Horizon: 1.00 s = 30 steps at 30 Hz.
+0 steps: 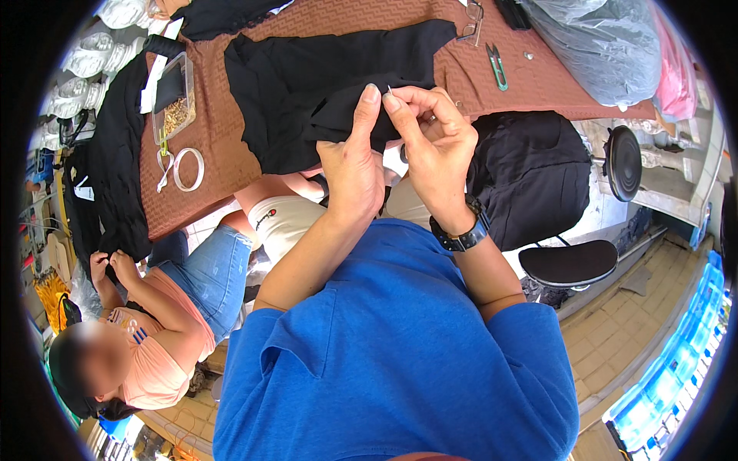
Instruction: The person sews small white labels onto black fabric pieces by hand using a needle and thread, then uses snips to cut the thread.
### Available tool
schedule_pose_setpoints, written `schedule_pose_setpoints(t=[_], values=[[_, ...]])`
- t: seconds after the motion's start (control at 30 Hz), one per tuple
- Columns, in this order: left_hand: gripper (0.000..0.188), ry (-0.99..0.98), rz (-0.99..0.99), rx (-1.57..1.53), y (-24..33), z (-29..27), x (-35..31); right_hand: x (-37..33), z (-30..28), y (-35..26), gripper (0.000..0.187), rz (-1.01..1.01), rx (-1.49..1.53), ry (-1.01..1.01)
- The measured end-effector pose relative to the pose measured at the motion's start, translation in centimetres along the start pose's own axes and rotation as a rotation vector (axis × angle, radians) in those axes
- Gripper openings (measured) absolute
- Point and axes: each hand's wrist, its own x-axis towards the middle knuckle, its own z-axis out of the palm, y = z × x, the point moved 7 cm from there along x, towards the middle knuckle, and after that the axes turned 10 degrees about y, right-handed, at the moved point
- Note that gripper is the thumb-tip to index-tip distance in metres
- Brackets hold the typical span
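Blue shirt fabric [400, 346] is seen nearest the camera; beyond it, black cloth [284, 92] is spread across a textured brown table cover [201, 142]. A thin pale sliver [390, 90] is pinched between the closed thumb and forefinger of the right hand [440, 138]; the left hand [352, 175] is held thumb up before a fold, its fingers hidden, so its grip cannot be told. The black cloth is judged light, soft and inclined to slip, best held by a flattened fold; the sliver, probably easily dropped, by its shaft. Green-handled snips [498, 71] and a clear box [191, 96] are set out on the cover. At left, a co-worker [165, 361] is seated; at right, tiled floor [615, 330] is seen.
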Motion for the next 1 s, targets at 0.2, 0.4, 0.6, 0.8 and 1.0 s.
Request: schedule_pose_setpoints(t=[0.2, 0.4, 0.6, 0.8, 1.0], values=[[0.013, 0.013, 0.005, 0.004, -0.01, 0.08, -0.01, 0.14, -0.09, 0.11, 0.011, 0.012, 0.012, -0.006], [0.016, 0.084, 0.002, 0.065, -0.06, -0.22, 0.00, 0.18, -0.24, 0.30, 0.010, 0.077, 0.017, -0.004], [0.017, 0.155, -0.007, 0.143, 0.12, -0.55, -0.22, 0.22, -0.37, 0.57, 0.009, 0.106, 0.029, -0.009], [0.022, 0.175, 0.006, 0.212, 0.39, -0.44, -0.26, 0.23, -0.28, 0.27, 0.010, 0.096, 0.003, -0.017], [0.022, 0.159, 0.038, 0.158, 0.21, -0.19, -0.12, 0.12, -0.37, 0.99, 0.010, 0.114, 0.048, 0.000]])
